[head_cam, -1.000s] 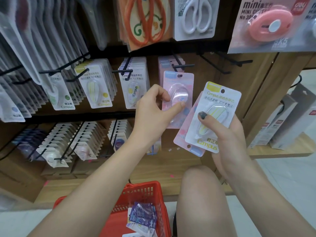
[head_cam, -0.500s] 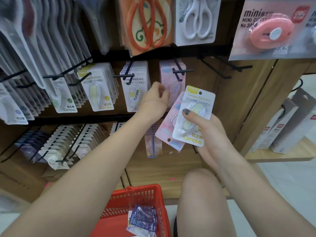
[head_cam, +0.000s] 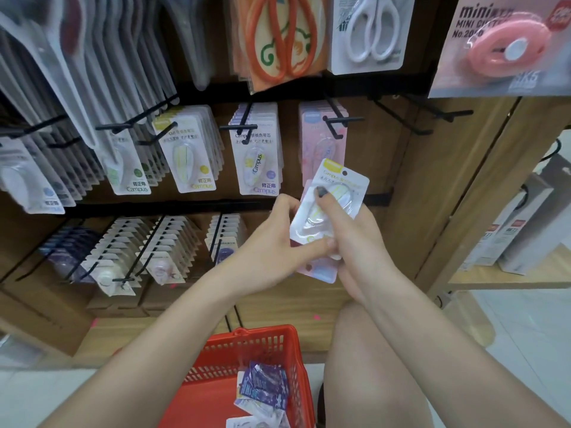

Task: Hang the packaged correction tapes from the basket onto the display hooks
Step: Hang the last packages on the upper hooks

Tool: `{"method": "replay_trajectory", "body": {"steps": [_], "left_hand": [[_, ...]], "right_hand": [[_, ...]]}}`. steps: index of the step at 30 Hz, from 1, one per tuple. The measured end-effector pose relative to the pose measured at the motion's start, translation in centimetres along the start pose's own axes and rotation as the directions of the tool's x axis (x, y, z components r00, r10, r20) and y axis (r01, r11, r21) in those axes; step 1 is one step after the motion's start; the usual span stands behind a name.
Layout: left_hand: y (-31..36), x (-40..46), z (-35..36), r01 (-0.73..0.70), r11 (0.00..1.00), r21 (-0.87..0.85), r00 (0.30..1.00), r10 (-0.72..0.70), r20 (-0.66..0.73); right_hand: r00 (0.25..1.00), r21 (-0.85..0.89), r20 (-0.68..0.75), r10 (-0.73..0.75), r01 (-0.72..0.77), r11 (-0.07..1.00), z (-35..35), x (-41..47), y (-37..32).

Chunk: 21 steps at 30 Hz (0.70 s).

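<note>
Yellow-topped correction tape pack (head_cam: pixel 332 205) is held in front of the display, tilted, its hang hole toward the upper right, just below the pink row. A pink-backed pack (head_cam: pixel 321 273) is seen behind it, its lower edge showing under the hands.

Right hand (head_cam: pixel 355 239): thumb with dark nail laid across the blister of the yellow pack, fingers curled behind both packs; the stack is gripped. Left hand (head_cam: pixel 275 242): thumb tip pressed on the lower face of the yellow pack, fingers curled at the left edge of the stack; whether the pink pack alone is pinched cannot be told.

Hooks: pink packs (head_cam: pixel 321 140) are hung on a black hook (head_cam: pixel 335 125) directly above the hands. To the left, a purple-dot row (head_cam: pixel 258 162), a yellow-dot row (head_cam: pixel 188 159) and a green-dot row (head_cam: pixel 126 171) are hung on their own hooks. An empty hook (head_cam: pixel 417 118) is noted to the right of the pink row. The lower tier is filled with rows of smaller packs (head_cam: pixel 167 245).

Red basket (head_cam: pixel 262 341) is set on the floor below the hands, beside a bare knee (head_cam: pixel 364 335); purple-patterned packs (head_cam: pixel 265 387) are lying in it.

Above: orange scissors (head_cam: pixel 281 35), white scissors (head_cam: pixel 374 29), pink mini cutter card (head_cam: pixel 506 47)
</note>
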<state>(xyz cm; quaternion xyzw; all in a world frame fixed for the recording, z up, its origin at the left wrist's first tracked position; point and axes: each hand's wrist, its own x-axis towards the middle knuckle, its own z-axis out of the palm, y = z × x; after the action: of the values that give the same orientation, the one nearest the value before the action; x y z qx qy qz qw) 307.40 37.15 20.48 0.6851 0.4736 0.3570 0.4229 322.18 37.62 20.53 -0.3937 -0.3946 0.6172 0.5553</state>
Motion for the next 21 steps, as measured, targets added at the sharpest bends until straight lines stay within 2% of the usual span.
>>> {"method": "replay_trajectory", "body": {"steps": [2,5,9,14,17,21], "left_hand": [[-0.1,-0.4,-0.4,-0.006,1.0,0.007,0.998,0.006,-0.067],[-0.7,-0.9,-1.3,0.027,0.998,-0.062,0.99,-0.035,-0.137],[-1.4,-1.7,-2.6,0.053,0.979,-0.197,0.977,-0.091,-0.194],[-2.4,-2.5,-4.3,0.043,0.931,-0.362,0.961,-0.137,-0.239],[-2.9,-2.7,-5.0,0.018,0.931,-0.365,0.95,-0.13,-0.284],[-2.9,-3.0,-5.4,0.006,0.935,-0.356,0.935,-0.131,-0.329]], "right_hand": [[0.998,0.03,0.001,0.06,-0.06,0.998,0.1,0.0,-0.1],[0.983,0.156,0.092,0.158,-0.171,0.973,-0.2,-0.1,-0.5],[0.987,0.054,0.124,0.099,-0.106,0.993,-1.2,-0.2,0.0],[0.996,0.111,-0.05,0.073,-0.068,0.992,-2.0,-0.2,0.8],[0.999,0.04,-0.022,0.037,-0.036,0.999,-2.1,-0.4,1.2],[1.0,-0.224,0.025,0.015,-0.009,0.975,-2.2,-0.8,1.3]]}}
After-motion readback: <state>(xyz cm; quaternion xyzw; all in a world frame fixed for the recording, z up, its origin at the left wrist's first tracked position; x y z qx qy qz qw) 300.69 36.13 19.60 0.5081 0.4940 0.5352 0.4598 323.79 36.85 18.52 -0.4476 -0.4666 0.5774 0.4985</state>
